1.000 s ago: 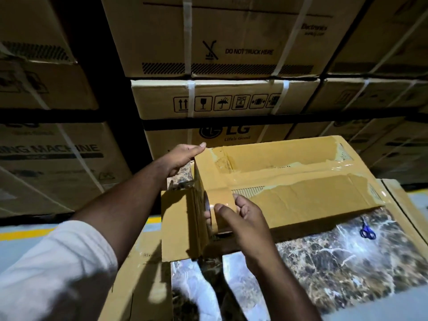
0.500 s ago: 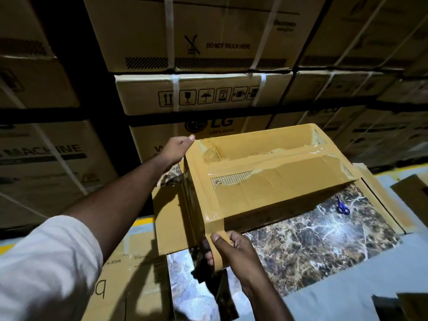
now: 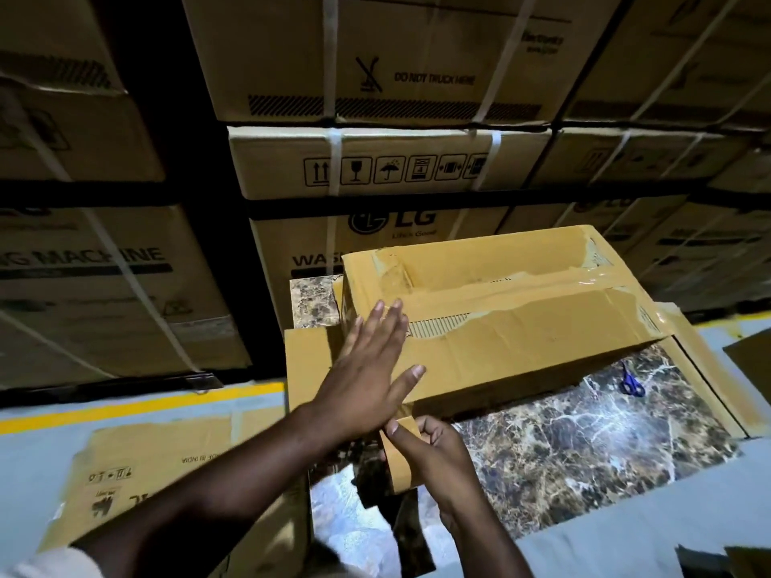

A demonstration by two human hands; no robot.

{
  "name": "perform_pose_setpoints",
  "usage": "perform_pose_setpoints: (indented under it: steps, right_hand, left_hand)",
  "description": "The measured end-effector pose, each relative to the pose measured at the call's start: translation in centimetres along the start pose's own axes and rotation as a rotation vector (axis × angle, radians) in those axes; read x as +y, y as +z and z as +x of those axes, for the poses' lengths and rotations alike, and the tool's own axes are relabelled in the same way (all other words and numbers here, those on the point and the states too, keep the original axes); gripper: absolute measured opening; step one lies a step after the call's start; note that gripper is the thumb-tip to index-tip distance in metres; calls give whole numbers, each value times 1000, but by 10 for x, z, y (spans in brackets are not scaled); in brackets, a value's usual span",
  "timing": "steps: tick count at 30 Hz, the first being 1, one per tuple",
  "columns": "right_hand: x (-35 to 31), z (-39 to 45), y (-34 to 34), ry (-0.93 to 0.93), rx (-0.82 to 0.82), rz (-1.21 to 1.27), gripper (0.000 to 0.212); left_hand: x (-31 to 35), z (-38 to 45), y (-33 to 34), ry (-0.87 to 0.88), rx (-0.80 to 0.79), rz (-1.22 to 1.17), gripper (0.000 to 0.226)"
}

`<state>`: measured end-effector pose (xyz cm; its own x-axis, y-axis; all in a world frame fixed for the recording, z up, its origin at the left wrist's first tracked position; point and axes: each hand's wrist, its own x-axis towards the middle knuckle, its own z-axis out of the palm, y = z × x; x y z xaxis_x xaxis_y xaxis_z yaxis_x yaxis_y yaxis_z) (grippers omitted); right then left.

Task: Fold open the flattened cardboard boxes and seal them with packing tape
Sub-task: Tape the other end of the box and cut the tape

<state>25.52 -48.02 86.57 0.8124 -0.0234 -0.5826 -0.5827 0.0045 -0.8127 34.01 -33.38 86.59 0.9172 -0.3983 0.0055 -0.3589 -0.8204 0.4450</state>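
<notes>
Our left hand (image 3: 367, 365) lies flat, fingers straight, on the box (image 3: 500, 327) corner, we guess to smooth the tape (image 3: 521, 289) strip so it sticks. The box sits on the marble surface (image 3: 584, 431). Right hand (image 3: 434, 448) grips the roll (image 3: 398, 460) just below the box edge, probably keeping the strip taut. Scissors (image 3: 631, 383) lie near, further right.

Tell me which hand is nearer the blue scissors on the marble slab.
Right. The right hand grips the tape roll at the box's near left corner, well left of the blue scissors. The left hand lies flat on the box's left end, farther from them.
</notes>
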Motion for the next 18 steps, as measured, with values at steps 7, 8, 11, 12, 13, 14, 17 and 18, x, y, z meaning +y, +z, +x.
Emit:
perform_pose_setpoints:
  steps: [7, 8, 11, 12, 13, 14, 17, 18]
  right_hand:
    - [-3, 5, -8, -35, -73, 38, 37]
    - [-3, 5, -10, -54, -87, 35, 34]
    - [0, 1, -12, -148, -110, 62, 26]
    - [3, 0, -12, -178, -111, 76, 23]
    - [6, -2, -11, -197, -125, 99, 24]
    - [10, -3, -11, -205, -150, 108, 26]
    - [18, -6, -10, -194, -205, 138, 26]
    - [20, -5, -10, -184, -202, 151, 25]
  left_hand:
    - [-36, 96, -26, -265, 92, -312, 92]
    - [-41, 112, -31, -304, 121, -365, 86]
    - [-50, 140, -30, -373, 277, -490, 61]
    - [-50, 141, -27, -378, 341, -503, 54]
    - [-50, 140, -23, -378, 393, -519, 50]
    - [-48, 137, -20, -374, 425, -540, 50]
    - [-41, 123, -17, -408, 419, -697, 59]
    - [-36, 116, -17, -442, 392, -779, 62]
